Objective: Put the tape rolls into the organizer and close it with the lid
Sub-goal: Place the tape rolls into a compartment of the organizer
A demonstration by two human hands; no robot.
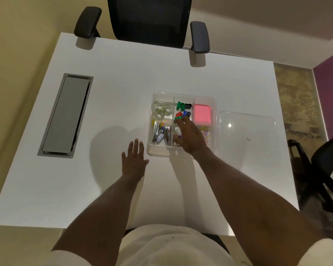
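Observation:
A clear plastic organizer (158, 151) with several compartments sits on the white table. Three clear tape rolls (162, 109) lie in its far-left compartment. My right hand (190, 137) hovers over the middle of the organizer, thumb and fingers curled around what looks like another clear tape roll (176, 129). My left hand (134, 158) rests flat on the table, fingers spread, just left of the organizer's near corner and holding nothing. The transparent lid (246, 131) lies flat on the table, right of the organizer.
The other compartments hold coloured clips (183, 106), a pink notepad (202, 113), metal clippers (160, 132) and paper clips (207, 134). A grey cable hatch (65, 114) is set in the table's left side. A black office chair (150, 20) stands at the far edge, and another chair (327, 164) at the right.

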